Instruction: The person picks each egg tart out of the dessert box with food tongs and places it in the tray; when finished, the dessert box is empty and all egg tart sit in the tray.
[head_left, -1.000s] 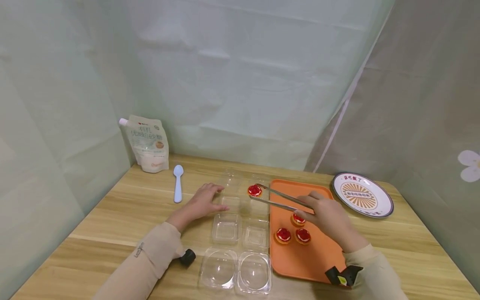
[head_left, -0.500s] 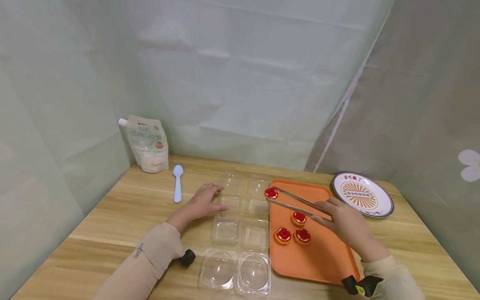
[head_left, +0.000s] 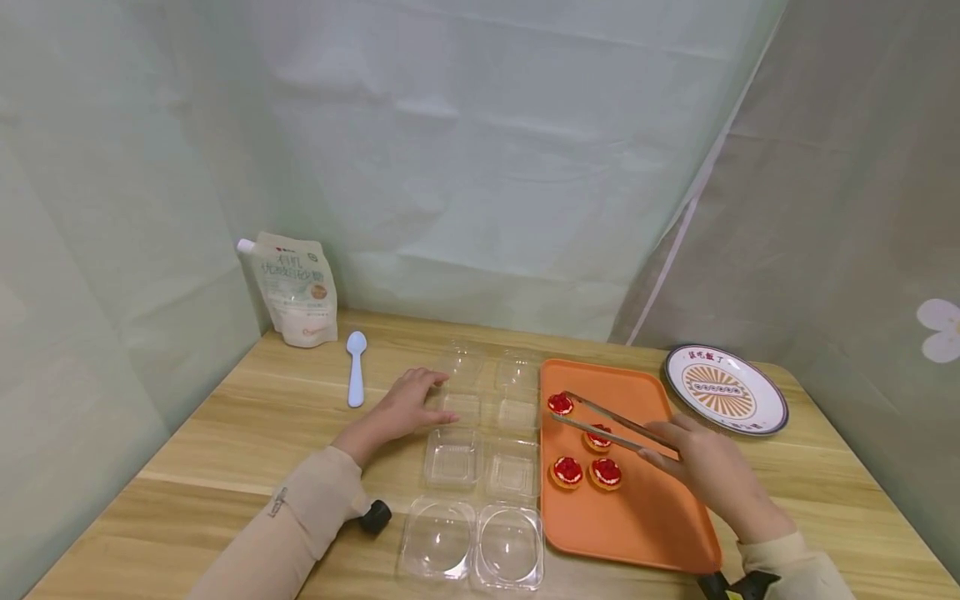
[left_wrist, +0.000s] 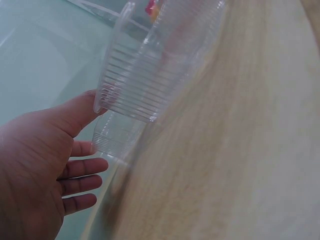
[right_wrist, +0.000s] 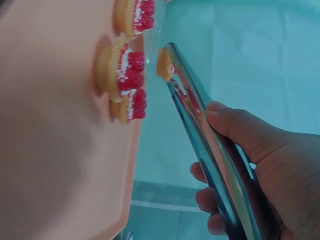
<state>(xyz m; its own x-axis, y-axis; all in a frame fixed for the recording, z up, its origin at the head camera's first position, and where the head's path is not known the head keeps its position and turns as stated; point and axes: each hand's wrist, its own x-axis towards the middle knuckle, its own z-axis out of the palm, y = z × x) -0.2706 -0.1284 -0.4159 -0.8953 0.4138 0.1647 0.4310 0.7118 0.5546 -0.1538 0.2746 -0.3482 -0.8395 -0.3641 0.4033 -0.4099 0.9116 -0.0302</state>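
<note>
My right hand (head_left: 720,479) grips metal tongs (head_left: 615,437). Their tips pinch a small tart (head_left: 560,404) with red topping, held above the left edge of an orange tray (head_left: 637,529). In the right wrist view the thumb presses one tong arm (right_wrist: 192,82) and the fingers curl round the other side. Below the lifted tart, three similar tarts (head_left: 567,472) sit together on the tray. My left hand (head_left: 405,404) has its fingers extended at the left side of the clear plastic boxes (head_left: 452,458). In the left wrist view its thumb and index finger reach the ribbed box walls (left_wrist: 135,75).
The clear boxes stand in two columns with lids (head_left: 438,542) opened out, left of the tray. A pale blue spoon (head_left: 356,371) and a white spouted pouch (head_left: 296,292) are at back left. A patterned plate (head_left: 726,390) lies at back right, close to the tray.
My right hand has moved right and toward me, carrying the tart in the tongs from over the far right clear box to over the tray. My left hand has stayed put.
</note>
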